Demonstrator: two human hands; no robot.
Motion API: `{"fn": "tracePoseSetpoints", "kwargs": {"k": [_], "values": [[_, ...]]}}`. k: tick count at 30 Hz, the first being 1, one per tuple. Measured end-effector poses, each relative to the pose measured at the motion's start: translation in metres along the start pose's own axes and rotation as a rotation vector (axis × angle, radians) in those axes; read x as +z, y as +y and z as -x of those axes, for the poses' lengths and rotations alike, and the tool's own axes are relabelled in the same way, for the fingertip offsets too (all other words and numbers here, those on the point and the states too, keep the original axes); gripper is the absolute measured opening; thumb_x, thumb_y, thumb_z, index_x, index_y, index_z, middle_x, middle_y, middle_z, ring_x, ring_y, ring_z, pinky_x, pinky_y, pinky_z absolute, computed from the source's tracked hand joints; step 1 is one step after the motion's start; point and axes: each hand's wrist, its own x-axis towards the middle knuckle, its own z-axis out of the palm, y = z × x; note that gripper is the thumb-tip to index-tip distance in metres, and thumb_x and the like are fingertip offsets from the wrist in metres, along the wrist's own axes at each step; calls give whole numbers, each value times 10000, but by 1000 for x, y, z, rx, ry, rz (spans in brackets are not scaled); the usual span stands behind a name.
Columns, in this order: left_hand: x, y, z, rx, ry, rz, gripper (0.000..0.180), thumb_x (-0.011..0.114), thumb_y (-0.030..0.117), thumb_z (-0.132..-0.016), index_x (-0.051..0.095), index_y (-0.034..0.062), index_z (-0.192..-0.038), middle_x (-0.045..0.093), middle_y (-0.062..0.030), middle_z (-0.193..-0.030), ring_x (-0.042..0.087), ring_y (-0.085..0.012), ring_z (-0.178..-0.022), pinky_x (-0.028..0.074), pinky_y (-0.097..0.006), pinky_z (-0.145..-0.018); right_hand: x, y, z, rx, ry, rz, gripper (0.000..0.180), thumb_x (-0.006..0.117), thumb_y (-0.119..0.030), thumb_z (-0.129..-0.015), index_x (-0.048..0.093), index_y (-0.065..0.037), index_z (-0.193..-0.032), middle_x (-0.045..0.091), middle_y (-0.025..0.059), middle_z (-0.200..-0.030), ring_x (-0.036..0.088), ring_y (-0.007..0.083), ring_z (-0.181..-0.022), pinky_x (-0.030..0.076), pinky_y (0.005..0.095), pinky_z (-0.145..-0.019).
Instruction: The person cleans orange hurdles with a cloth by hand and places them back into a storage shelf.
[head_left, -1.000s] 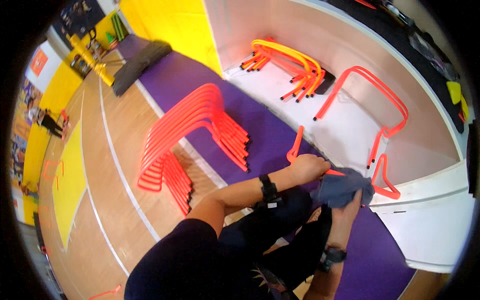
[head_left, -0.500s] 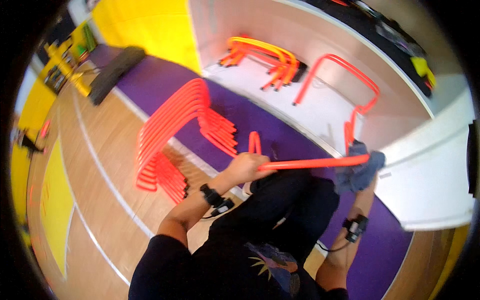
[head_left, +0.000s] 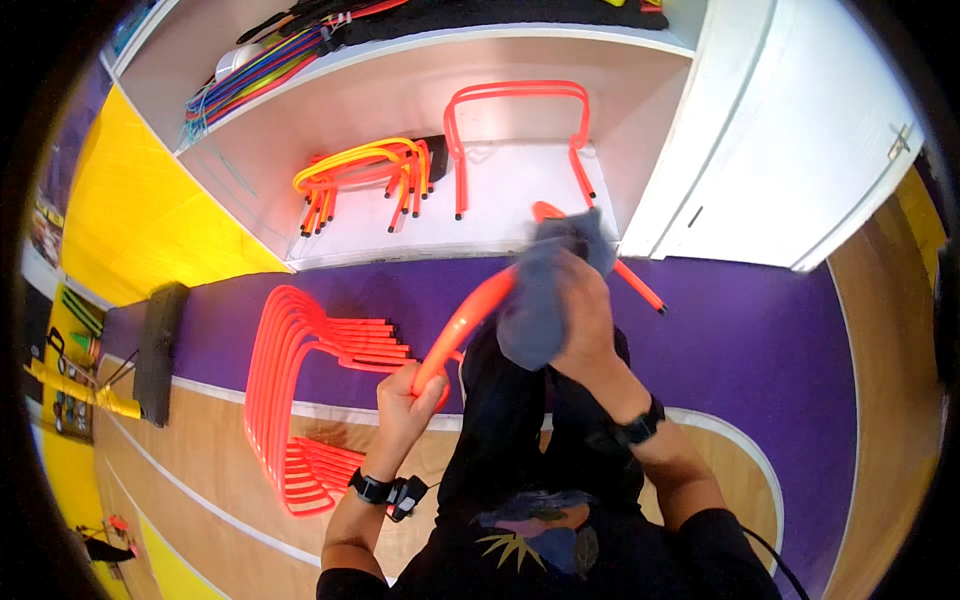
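My left hand [head_left: 402, 410] is closed round one end of the top bar of a red-orange training hurdle [head_left: 462, 325], held in front of my body. My right hand [head_left: 587, 320] presses a grey-blue cloth [head_left: 533, 315] round the same bar, farther along it. The cloth hides part of the bar, and its outline is blurred. One black-tipped leg of the hurdle shows beyond it on the right. To the left of my left hand, a nested stack of red-orange hurdles [head_left: 270, 385] lies on the floor.
Ahead is a white shelf unit [head_left: 470, 245]. Its lower level bears two red hurdles [head_left: 520, 88] and smaller yellow and red hurdles [head_left: 365, 155]; colored sticks [head_left: 265, 75] lie above. A white door [head_left: 790, 150] is at right, a black padded block [head_left: 160, 355] at left.
My view has turned right, toward the shelf and door. The right hand with the cloth has moved from the bar's far end toward my left hand, which keeps its grip on the hurdle.
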Motion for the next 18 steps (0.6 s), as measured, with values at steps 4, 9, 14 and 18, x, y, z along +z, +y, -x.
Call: {"fn": "tracePoseSetpoints", "kwargs": {"k": [4,9,14,18], "values": [[-15,-5,5,52,-67,15,144,670,107,-776,588,-5,-739,491,-46,-591,475,-140,-537,399,-289,-522,18,35,-11,-239,40,-22,455,671,-116,-679,578,-112,-1124,580,81,-1145,570,297,-1005,444,414,-881],[-39,-6,10,23,-53,151,245,614,166,-843,504,32,-670,451,20,-586,409,-65,-524,333,-240,-479,31,85,-17,-145,119,-68,456,726,-149,-676,581,-83,-1103,603,113,-1078,577,326,-994,451,407,-884],[-51,15,11,40,-170,118,157,603,79,-747,511,23,-633,464,-10,-568,443,-81,-518,360,-264,-484,18,148,-6,40,57,10,470,752,-152,-651,580,-57,-1077,613,156,-1069,574,352,-1009,454,404,-889],[-43,25,5,90,-85,-35,158,654,132,-745,571,8,-692,493,-70,-573,495,-155,-525,400,-324,-514,6,136,-28,277,-177,84,316,715,-136,-714,633,-19,-996,640,204,-938,605,373,-912,468,407,-831]]}}
